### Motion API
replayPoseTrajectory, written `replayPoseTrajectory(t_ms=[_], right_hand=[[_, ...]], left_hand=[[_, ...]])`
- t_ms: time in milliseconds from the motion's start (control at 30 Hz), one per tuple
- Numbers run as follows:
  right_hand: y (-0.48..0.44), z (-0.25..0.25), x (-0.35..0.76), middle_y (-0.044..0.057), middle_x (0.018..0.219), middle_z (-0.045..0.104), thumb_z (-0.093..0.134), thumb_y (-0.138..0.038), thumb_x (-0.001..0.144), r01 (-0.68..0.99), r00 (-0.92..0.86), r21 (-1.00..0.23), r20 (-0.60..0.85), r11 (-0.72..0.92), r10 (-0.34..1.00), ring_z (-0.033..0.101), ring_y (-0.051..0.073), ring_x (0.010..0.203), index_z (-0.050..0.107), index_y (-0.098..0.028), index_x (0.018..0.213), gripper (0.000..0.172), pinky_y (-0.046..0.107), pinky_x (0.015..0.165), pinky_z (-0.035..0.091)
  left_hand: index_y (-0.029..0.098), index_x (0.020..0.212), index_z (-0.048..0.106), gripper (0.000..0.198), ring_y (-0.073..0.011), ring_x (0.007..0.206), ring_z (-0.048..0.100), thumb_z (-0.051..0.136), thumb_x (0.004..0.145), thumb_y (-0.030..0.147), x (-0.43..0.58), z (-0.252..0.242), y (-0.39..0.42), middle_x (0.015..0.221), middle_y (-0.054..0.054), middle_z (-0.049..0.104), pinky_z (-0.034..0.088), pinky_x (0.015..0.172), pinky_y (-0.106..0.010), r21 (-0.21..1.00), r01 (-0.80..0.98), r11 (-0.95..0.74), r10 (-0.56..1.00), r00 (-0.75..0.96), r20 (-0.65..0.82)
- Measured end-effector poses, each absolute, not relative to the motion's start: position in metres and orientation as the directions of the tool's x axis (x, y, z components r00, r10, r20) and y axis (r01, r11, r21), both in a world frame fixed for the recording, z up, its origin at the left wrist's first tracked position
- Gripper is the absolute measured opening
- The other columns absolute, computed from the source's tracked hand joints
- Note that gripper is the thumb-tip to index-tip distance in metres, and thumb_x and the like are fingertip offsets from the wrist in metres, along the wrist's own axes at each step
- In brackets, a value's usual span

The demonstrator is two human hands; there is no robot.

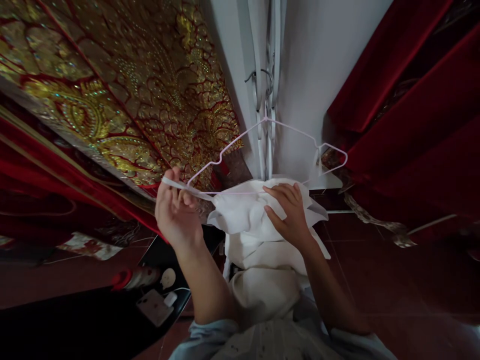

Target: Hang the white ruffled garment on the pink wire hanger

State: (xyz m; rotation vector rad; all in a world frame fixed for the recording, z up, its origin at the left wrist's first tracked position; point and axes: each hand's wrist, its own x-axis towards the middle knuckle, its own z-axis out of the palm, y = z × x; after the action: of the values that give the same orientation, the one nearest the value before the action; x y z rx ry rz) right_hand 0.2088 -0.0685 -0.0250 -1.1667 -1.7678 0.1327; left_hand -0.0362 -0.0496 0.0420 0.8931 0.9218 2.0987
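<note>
A pale pink hanger [240, 138] hangs by its metal hook from a white rack post. The white garment [243, 212] lies below its lower bar, with one strap looped over the hanger's right arm. At the hanger's left end my left hand [178, 210] has its fingers curled round the other white strap [174, 184], which is stretched out to the left. My right hand [288, 212] rests on the top of the white cloth, fingers spread and thumb apart.
Gold and red sequined garments [150, 75] hang at the left, dark red ones [412, 135] at the right. Lower left, a black bench [75, 320] holds a phone [153, 307], a white charger and a red-capped bottle [137, 277]. The rack post [275, 60] stands ahead.
</note>
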Motion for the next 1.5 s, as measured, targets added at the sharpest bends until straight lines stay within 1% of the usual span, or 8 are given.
replayPoseTrajectory(t_ms=[233,433,533,667,833,1100,1300,1500], right_hand=[[-0.067,-0.024,0.203,0.008,0.128,0.073,0.06,-0.031,0.099,0.621,-0.089,-0.556,0.65,0.552,0.754,0.063,0.029,0.134,0.068,-0.031,0.141,0.043,0.061,0.131,0.032],[-0.067,-0.016,0.224,0.008,0.133,0.076,0.063,-0.032,0.102,0.514,-0.095,-0.566,0.709,0.645,0.698,0.066,0.029,0.135,0.073,-0.029,0.136,0.035,0.06,0.128,0.04],[-0.065,-0.016,0.251,0.009,0.129,0.077,0.068,-0.031,0.099,0.436,0.16,-0.655,0.731,0.617,0.663,0.071,0.027,0.123,0.077,-0.029,0.126,0.028,0.051,0.114,0.054],[-0.057,-0.033,0.278,0.008,0.124,0.076,0.075,-0.039,0.092,0.262,0.537,-0.854,0.516,0.449,0.668,0.072,0.02,0.099,0.076,-0.027,0.119,0.029,0.039,0.09,0.063],[-0.055,-0.057,0.27,0.007,0.105,0.079,0.079,-0.045,0.088,0.088,0.374,-0.947,0.319,0.31,0.871,0.075,0.02,0.095,0.077,-0.024,0.106,0.028,0.039,0.089,0.063],[-0.043,-0.042,0.264,0.004,0.11,0.076,0.084,-0.044,0.082,0.048,0.503,-0.931,0.337,0.363,0.796,0.069,0.015,0.081,0.072,-0.026,0.109,0.035,0.031,0.073,0.06],[-0.042,-0.027,0.265,-0.003,0.072,0.064,0.085,-0.048,0.08,0.043,0.466,-0.941,0.315,0.335,0.826,0.057,0.013,0.062,0.071,-0.024,0.089,0.029,0.026,0.057,0.049],[-0.04,-0.027,0.267,-0.004,0.075,0.064,0.084,-0.042,0.079,-0.013,0.515,-0.943,0.277,0.331,0.811,0.055,0.01,0.058,0.068,-0.024,0.09,0.027,0.024,0.053,0.044]], left_hand=[[0.017,0.096,0.078,0.032,-0.0073,0.049,0.046,0.081,0.087,0.047,0.003,0.016,-0.055,0.106,-0.016,0.084,0.034,0.045,-0.022,0.88,-0.336,-0.336,0.906,-0.369,0.206],[0.018,0.072,0.052,0.05,-0.0029,0.039,0.035,0.086,0.084,0.053,0.028,0.021,-0.052,0.07,-0.004,0.073,0.026,0.042,-0.018,0.791,-0.493,-0.362,0.925,-0.296,0.239],[0.018,0.073,0.05,0.052,-0.0021,0.038,0.033,0.086,0.085,0.053,0.026,0.021,-0.049,0.07,-0.003,0.072,0.023,0.042,-0.018,0.785,-0.514,-0.344,0.935,-0.268,0.234],[0.018,0.074,0.049,0.052,-0.0015,0.038,0.031,0.086,0.086,0.053,0.028,0.018,-0.047,0.07,-0.003,0.072,0.02,0.041,-0.017,0.774,-0.522,-0.357,0.93,-0.278,0.242],[0.017,0.075,0.051,0.052,-0.0022,0.039,0.036,0.085,0.086,0.055,0.032,0.015,-0.05,0.074,-0.004,0.073,0.026,0.042,-0.017,0.784,-0.511,-0.352,0.935,-0.238,0.265],[0.016,0.075,0.053,0.05,-0.0019,0.039,0.04,0.084,0.089,0.053,0.021,0.016,-0.052,0.073,-0.002,0.072,0.029,0.044,-0.016,0.782,-0.497,-0.377,0.926,-0.18,0.332],[0.017,0.085,0.061,0.038,-0.0029,0.04,0.042,0.086,0.087,0.046,0.024,0.013,-0.051,0.082,-0.004,0.077,0.032,0.043,-0.017,0.757,-0.514,-0.403,0.914,-0.192,0.356],[0.018,0.089,0.065,0.034,-0.0023,0.041,0.041,0.089,0.085,0.042,0.026,0.008,-0.049,0.083,-0.004,0.078,0.031,0.044,-0.017,0.762,-0.48,-0.434,0.9,-0.269,0.343]])
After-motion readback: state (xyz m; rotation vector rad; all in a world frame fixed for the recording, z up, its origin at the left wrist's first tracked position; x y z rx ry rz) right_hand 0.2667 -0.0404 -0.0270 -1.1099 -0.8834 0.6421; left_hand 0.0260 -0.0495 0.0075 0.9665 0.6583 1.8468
